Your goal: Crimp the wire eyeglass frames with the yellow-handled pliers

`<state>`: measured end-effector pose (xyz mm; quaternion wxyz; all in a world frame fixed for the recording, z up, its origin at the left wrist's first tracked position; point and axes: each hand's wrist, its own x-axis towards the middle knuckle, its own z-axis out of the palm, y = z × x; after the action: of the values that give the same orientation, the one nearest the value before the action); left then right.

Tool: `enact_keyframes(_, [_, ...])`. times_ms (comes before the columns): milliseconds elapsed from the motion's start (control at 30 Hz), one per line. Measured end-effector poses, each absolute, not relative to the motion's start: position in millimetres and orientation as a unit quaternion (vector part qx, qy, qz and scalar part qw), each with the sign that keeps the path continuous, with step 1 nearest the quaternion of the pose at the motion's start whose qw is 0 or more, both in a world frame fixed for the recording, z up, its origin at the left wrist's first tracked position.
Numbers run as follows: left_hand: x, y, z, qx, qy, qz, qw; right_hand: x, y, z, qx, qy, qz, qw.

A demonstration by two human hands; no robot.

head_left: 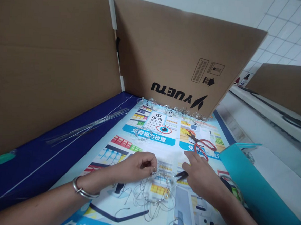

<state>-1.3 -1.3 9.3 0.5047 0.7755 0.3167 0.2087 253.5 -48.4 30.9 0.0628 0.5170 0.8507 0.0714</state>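
My left hand [144, 166], with a silver bangle on its wrist, pinches a thin cord at the top of a tangle of beaded strings [157, 201]. The loose cord ends spread over the printed sheet. Close on the right, my right hand [199, 171] is closed on dark-bladed scissors [182, 176]. Their tips point left toward the beaded strings, and their handles are hidden in the palm. Just beyond that hand lie red-handled scissors [206, 145] on the sheet. A fainter beaded loop [141, 134] rests farther back.
Cardboard walls [169, 56] stand at the back and left. Along the back wall's foot runs a row of beaded pieces [176, 111]. Clear strands [88, 127] lie on the dark blue cloth at left. A teal box [258, 183] stands at right, near a round clear container [231, 187].
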Motion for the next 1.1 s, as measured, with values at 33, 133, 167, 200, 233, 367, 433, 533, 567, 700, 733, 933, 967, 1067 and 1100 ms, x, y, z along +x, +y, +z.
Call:
enact_keyframes(33, [-1, -1, 10, 0.776, 0.318, 0.208, 0.504, 254, -47, 29, 0.517, 0.851, 0.067, 0.059])
enact_keyframes(133, [-2, -2, 11, 0.776, 0.320, 0.208, 0.502, 257, -42, 28, 0.546, 0.836, 0.032, 0.051])
enact_keyframes(167, [-2, -2, 11, 0.777, 0.319, 0.210, 0.501, 257, -41, 30, 0.561, 0.827, 0.016, 0.035])
enact_keyframes(200, [-2, -2, 11, 0.778, 0.316, 0.212, 0.499, 257, -41, 32, 0.575, 0.818, -0.006, 0.008])
enact_keyframes(233, [-2, -2, 11, 0.780, 0.312, 0.216, 0.498, 256, -42, 36, 0.586, 0.809, -0.035, -0.031])
enact_keyframes(367, [-2, -2, 10, 0.786, 0.301, 0.221, 0.492, 254, -47, 40, 0.607, 0.736, -0.204, -0.221])
enact_keyframes(433, [-2, -1, 10, 0.788, 0.306, 0.220, 0.487, 253, -46, 34, 0.599, 0.702, -0.266, -0.279])
enact_keyframes(533, [-2, -1, 9, 0.789, 0.316, 0.214, 0.481, 254, -42, 21, 0.579, 0.680, -0.313, -0.323])
enact_keyframes(567, [-2, -1, 9, 0.789, 0.319, 0.211, 0.481, 255, -40, 17, 0.571, 0.677, -0.324, -0.331])
enact_keyframes(700, [-3, -1, 7, 0.789, 0.321, 0.200, 0.484, 252, -38, 12, 0.547, 0.675, -0.352, -0.349])
enact_keyframes(733, [-3, 0, 6, 0.789, 0.321, 0.198, 0.485, 251, -39, 12, 0.543, 0.674, -0.360, -0.348])
enact_keyframes(933, [-4, 1, 3, 0.792, 0.315, 0.194, 0.485, 245, -45, 6, 0.566, 0.660, -0.367, -0.331])
enact_keyframes(967, [-4, 1, 3, 0.793, 0.315, 0.194, 0.484, 245, -46, 4, 0.570, 0.661, -0.361, -0.328])
enact_keyframes(1067, [-3, 0, 5, 0.794, 0.317, 0.196, 0.480, 243, -47, 3, 0.576, 0.671, -0.342, -0.317])
enact_keyframes(1100, [-2, 0, 5, 0.795, 0.316, 0.198, 0.479, 242, -48, 4, 0.578, 0.676, -0.332, -0.314])
